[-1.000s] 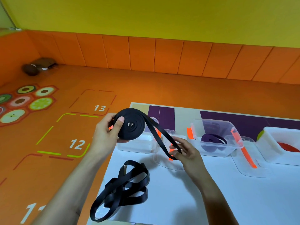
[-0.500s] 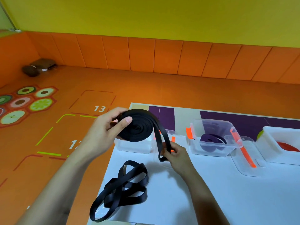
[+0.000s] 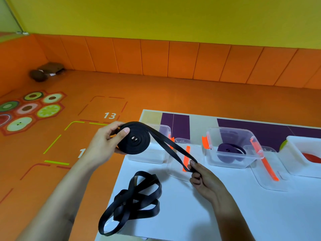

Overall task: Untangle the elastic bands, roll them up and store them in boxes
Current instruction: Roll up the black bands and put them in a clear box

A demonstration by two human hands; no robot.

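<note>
My left hand (image 3: 106, 145) grips a black elastic band wound into a flat roll (image 3: 134, 139), held in the air over the table's left edge. The band's loose tail (image 3: 171, 150) runs down to the right, where my right hand (image 3: 202, 176) pinches its looped end. A second black band (image 3: 133, 199) lies tangled on the white table (image 3: 225, 214) below my hands. Behind the roll stands an open clear box (image 3: 156, 153) with nothing visible in it.
A clear lid (image 3: 180, 164) with an orange clip lies right of that box. Another clear box (image 3: 231, 150) holds a rolled purple band, its lid (image 3: 271, 173) beside it. A white box (image 3: 305, 153) at the right edge holds something red. Orange floor lies left of the table.
My right hand has pulled the tail's end out to the right and downward, stretching it straighter. The roll in my left hand has tilted so its face shows more.
</note>
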